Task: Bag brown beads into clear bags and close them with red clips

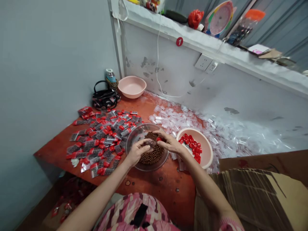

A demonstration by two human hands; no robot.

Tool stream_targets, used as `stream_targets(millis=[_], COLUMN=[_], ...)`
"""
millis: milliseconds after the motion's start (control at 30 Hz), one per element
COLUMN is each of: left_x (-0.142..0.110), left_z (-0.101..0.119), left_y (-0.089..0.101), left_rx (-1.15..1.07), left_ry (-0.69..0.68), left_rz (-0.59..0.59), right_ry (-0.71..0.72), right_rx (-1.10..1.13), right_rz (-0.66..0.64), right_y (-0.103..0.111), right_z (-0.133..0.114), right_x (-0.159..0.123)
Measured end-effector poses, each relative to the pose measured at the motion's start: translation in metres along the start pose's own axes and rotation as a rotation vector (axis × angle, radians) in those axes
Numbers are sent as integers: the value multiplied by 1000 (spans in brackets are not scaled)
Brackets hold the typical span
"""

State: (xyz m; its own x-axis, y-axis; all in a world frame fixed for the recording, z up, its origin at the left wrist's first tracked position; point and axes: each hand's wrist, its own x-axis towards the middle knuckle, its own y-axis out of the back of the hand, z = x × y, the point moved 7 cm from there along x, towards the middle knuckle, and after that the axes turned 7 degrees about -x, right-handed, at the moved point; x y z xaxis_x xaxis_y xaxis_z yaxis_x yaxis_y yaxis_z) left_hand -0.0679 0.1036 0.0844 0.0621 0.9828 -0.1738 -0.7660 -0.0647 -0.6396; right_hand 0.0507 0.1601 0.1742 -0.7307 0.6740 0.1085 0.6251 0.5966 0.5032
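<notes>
Over a clear plastic bowl (128, 138) of small brown balls (152, 156), my left hand (137, 152) is closed around a small transparent bottle (150, 143) filled with dark balls. My right hand (171, 143) pinches a red cap (159, 139) close to the bottle's right end; whether cap and bottle touch, I cannot tell. Right of the bowl, a pale pink basin (207, 150) holds loose red caps (192, 144). A heap of filled, red-capped bottles (103, 136) lies to the left. Behind the bowl and to the right spread many clear bottles without caps (183, 120).
Another pink basin (132, 86) stands at the back of the red table (166, 186), beside a black handbag (105, 98) and a blue flask (111, 75). Cardboard (240, 192) is at the right. A white cable (158, 57) hangs down the wall below a cluttered shelf (149, 19).
</notes>
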Motion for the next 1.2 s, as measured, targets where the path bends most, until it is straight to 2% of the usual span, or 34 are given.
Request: stream_targets(millis=[100,167,367,467,567,733,967,1067,1200], left_x=[0,2,9,13,19,27,28,25,19], left_z=[17,22,18,12,4,-1,-10,-9,-7], left_y=[3,2,2,10,21,21,16,12,4], left_rx=[126,212,395,426,429,381,100,-51,-144], left_ry=[-195,-268,-297,-297,-278,-245,30,77,116], left_rz=[23,1,-48,-35,16,5,27,5,-12], right_ry=[-134,-174,-233,-270,-320,-385,-392,-414,-397], right_rx=[264,387,460,449,437,491,821,888,843], right_rz=[149,266,395,483,556,569,686,673,607], right_y=[4,5,-11,-17,-21,-28,-24,-24,-25], right_z=[18,28,47,58,69,76,82,85,82], right_x=[-11,-21,-43,-53,-63,-69,-63,-59,-56])
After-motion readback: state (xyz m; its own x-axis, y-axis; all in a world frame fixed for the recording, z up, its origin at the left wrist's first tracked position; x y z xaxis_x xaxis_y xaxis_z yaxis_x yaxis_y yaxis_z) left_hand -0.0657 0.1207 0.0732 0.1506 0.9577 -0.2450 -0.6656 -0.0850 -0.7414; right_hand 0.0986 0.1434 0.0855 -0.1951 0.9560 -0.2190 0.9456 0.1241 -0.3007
